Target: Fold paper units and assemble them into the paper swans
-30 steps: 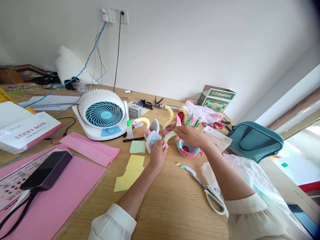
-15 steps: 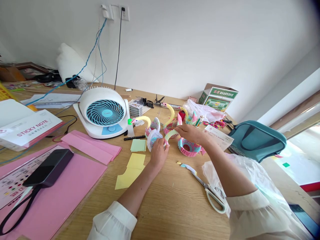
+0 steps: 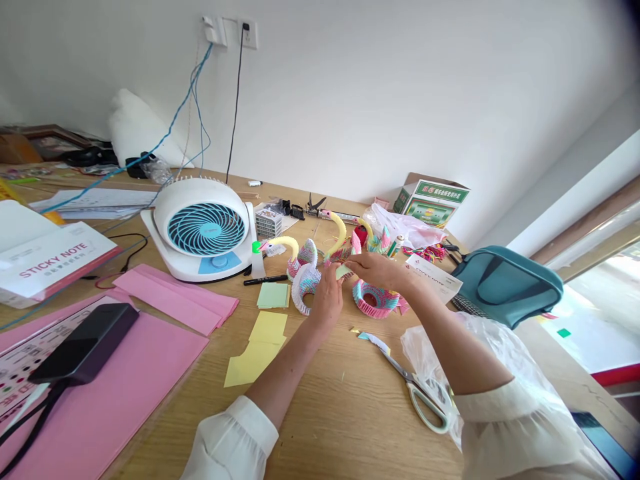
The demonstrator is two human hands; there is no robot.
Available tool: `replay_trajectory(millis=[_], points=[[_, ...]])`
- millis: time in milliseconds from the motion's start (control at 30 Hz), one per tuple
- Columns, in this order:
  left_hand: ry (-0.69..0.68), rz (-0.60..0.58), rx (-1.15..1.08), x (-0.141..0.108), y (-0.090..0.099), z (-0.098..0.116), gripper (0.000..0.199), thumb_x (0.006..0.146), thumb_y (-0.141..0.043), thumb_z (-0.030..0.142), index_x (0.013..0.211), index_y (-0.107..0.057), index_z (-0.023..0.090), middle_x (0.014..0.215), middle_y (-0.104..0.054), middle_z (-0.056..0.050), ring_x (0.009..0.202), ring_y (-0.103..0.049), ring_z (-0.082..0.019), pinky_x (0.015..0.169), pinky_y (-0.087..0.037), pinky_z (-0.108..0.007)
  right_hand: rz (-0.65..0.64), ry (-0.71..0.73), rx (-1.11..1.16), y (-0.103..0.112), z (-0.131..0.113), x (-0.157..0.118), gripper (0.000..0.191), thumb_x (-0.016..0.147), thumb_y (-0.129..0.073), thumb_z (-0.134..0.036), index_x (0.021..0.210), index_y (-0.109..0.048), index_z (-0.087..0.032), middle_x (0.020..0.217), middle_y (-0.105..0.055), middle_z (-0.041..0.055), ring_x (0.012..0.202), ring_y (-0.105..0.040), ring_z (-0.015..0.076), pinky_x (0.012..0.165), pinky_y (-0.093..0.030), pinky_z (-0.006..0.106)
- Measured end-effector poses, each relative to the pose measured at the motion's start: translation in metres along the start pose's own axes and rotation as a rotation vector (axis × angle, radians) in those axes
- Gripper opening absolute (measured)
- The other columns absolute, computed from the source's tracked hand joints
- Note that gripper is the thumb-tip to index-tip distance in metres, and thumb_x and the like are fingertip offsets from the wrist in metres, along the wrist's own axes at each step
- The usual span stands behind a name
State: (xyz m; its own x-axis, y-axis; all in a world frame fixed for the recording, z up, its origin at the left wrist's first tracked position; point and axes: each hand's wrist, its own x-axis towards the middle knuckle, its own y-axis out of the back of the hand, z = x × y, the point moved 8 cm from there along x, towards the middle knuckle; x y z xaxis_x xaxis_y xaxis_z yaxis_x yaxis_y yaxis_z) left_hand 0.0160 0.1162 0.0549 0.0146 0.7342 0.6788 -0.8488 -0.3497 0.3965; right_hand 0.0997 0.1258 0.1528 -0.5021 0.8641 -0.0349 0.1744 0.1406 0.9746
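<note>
A pale green slip of paper (image 3: 343,271) is pinched between my two hands above the table. My left hand (image 3: 327,300) closes on its near left part, and my right hand (image 3: 377,272) grips the other end; fingers hide much of it. Just left of my hands stands a folded-paper swan (image 3: 304,283) with a yellow neck. Below my right hand sits a pink and blue folded-paper base (image 3: 374,300). Other paper swans (image 3: 339,233) stand behind. To the left lie a stack of pale green notes (image 3: 273,295) and yellow notes (image 3: 260,348).
Scissors (image 3: 415,387) lie at right beside a clear plastic bag (image 3: 500,347). A white fan (image 3: 205,230) stands at left, near pink sheets (image 3: 160,373) and a black power bank (image 3: 85,343). A teal bag (image 3: 505,283) and a green box (image 3: 433,200) are at right.
My hands have come closer together. The green paper, stretched in a curve between them before, now shows only as a small piece between my fingers. The view has shifted slightly.
</note>
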Motion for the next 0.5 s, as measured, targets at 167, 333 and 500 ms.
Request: replay_trajectory(millis=[167,333,500], points=[[-0.014,0.032,0.008,-0.0047,-0.0013,0.0031,0.037,0.099,-0.038,0.015,0.136,-0.043,0.018,0.137,-0.055,-0.017,0.139,-0.044,-0.027,0.112,-0.042,-0.050,-0.016,0.020,-0.049,-0.0011,0.0002,0.0026,0.036,0.102,-0.035,-0.027,0.085,-0.065,-0.017,0.074,-0.064,0.0021,0.069,-0.056,0.0149,0.065,-0.037,0.025],[-0.001,0.045,0.027,-0.0052,0.0000,0.0041,0.037,0.098,-0.038,0.013,0.134,-0.044,0.017,0.137,-0.054,-0.018,0.137,-0.046,-0.028,0.111,-0.042,-0.051,-0.047,0.007,-0.090,-0.0032,0.0005,0.0053,0.036,0.102,-0.035,-0.027,0.086,-0.066,-0.017,0.080,-0.067,0.0040,0.072,-0.059,0.0159,0.066,-0.038,0.025],[0.041,0.080,0.025,-0.0034,0.0023,-0.0014,0.036,0.096,-0.041,0.011,0.130,-0.047,0.017,0.128,-0.059,-0.017,0.128,-0.054,-0.029,0.108,-0.045,-0.049,-0.047,0.010,0.037,0.0055,0.0047,0.0022,0.042,0.104,-0.030,-0.036,0.100,-0.069,-0.020,0.077,-0.068,0.0023,0.071,-0.061,0.0162,0.068,-0.044,0.026]])
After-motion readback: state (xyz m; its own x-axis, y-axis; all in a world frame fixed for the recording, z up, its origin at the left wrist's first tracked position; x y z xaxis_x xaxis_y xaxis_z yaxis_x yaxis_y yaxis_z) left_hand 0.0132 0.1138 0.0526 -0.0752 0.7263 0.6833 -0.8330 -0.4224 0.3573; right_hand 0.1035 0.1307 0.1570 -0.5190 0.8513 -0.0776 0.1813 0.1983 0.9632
